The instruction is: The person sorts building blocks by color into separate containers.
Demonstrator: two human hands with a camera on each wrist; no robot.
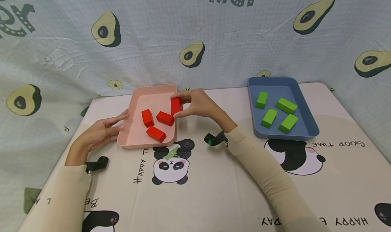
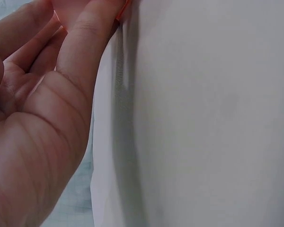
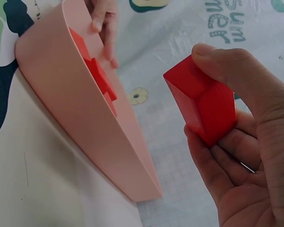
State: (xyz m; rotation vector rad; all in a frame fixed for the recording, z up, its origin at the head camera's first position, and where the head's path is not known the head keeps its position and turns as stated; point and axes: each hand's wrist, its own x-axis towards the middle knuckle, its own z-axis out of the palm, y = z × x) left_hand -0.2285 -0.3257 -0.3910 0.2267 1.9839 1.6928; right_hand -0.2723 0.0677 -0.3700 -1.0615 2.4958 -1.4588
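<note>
A red block [image 1: 175, 105] is pinched between the thumb and fingers of my right hand [image 1: 197, 104], over the right rim of the pink tray [image 1: 154, 93]. In the right wrist view, the held block [image 3: 203, 99] appears above the tray wall [image 3: 80, 109]. Several other red blocks lie inside the tray, among them one near its middle [image 1: 165, 118]. My left hand [image 1: 102, 132] rests against the tray's left edge with its fingers fairly straight. Up close in the left wrist view, the left hand [image 2: 52, 104] hides most of the tray.
At the right of the table stands a blue tray [image 1: 287, 84] with several green blocks, one [image 1: 286, 105] near its middle. The table [image 1: 213, 191] wears a cover printed with pandas and letters. Behind it hangs an avocado-print sheet [image 1: 232, 55].
</note>
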